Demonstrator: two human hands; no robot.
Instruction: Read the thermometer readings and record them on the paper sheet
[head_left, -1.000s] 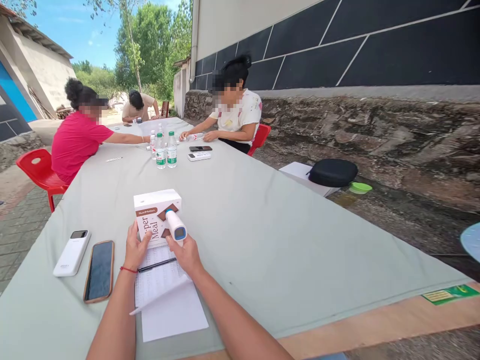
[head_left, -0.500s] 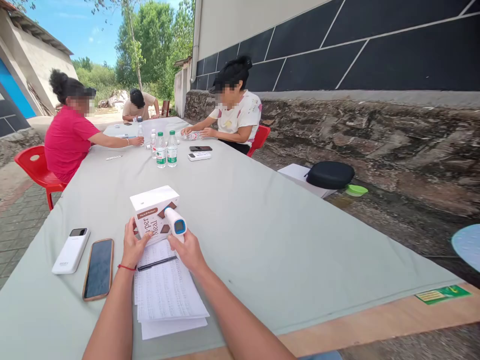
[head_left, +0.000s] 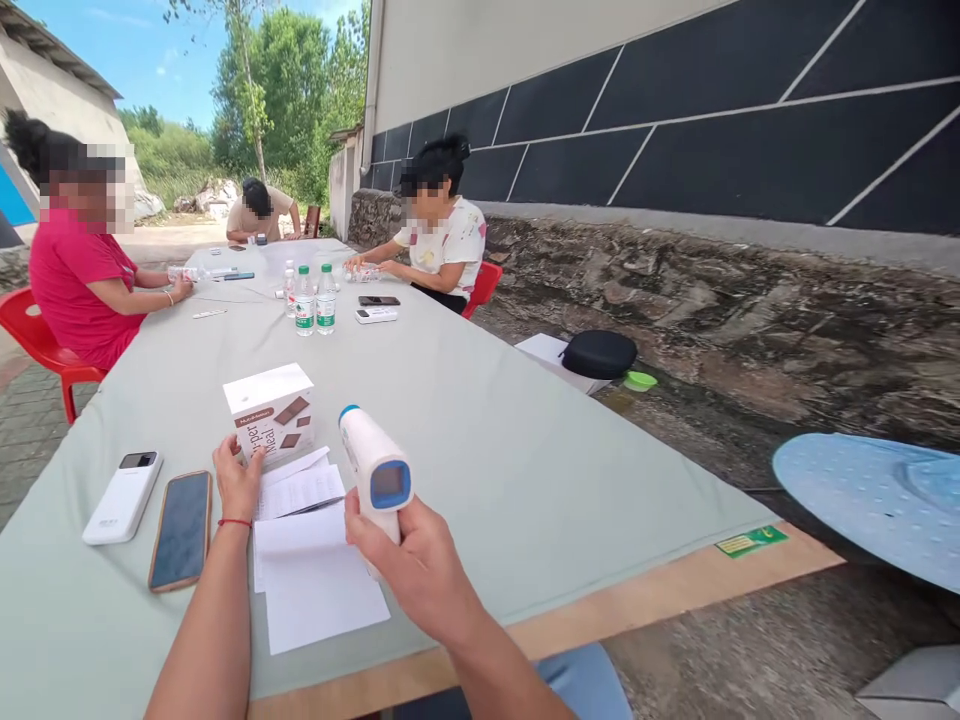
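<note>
My right hand (head_left: 420, 560) is wrapped round the handle of a white infrared thermometer (head_left: 375, 470), raised above the table with its blue-framed screen facing me. At the lower left corner of a white NutriMotion box (head_left: 268, 415), my left hand (head_left: 238, 478) grips with the thumb on the front and the fingers at the side. The box stands upright on the table and has brown chocolate squares printed on it. Just in front of it lie papers (head_left: 322, 590), with a blank sheet uppermost and a printed one (head_left: 300, 490) partly showing. The pen is mostly hidden.
A phone (head_left: 181, 530) and a white power bank (head_left: 124, 498) lie left of my arm on the cloth-covered table (head_left: 480, 480). Farther off stand water bottles (head_left: 304, 302). Three people sit around the table. A blue stool (head_left: 870, 490) and black case (head_left: 598, 353) are at right.
My right hand has drawn the thermometer away from the box, nearer to me and rightward. The papers' top sheet now shows blank. The person in pink has pulled an arm back with a bottle.
</note>
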